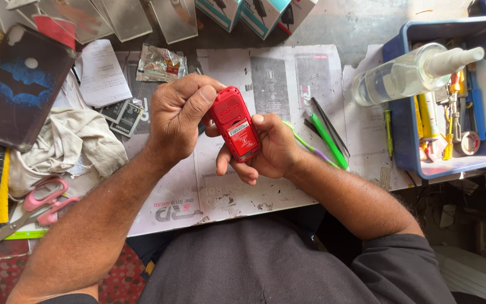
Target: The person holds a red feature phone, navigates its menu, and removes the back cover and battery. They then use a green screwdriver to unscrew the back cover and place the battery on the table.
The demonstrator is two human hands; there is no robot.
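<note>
Your grip is closing on a small red phone (235,125) from both sides: your right hand (268,149) is cradling its lower half from underneath, fingers curled round the edge, while your left hand (178,115) is pinching the top end, thumb pressing on the speaker grille. The phone is sitting back-side up, cover off, a white label showing in the open bay, held above the near middle of the bench (333,28).

It is looking light and stiff, a hard plastic shell, probably a little slick, and the exposed bay is the delicate part. You are doing well holding it by the long side edges; keep your thumbs off the label area.

Just right of your right hand, a green pry tool (328,141) and dark tweezers (331,127) are lying on the printed paper sheets (288,73). At the near left, pink-handled scissors (32,207) are resting beside a crumpled white cloth (63,143). Further right, a blue tray (409,149) is holding small tools, with a clear spray bottle (409,74) lying across it. At the far left, a dark phone case (18,87) is leaning.
</note>
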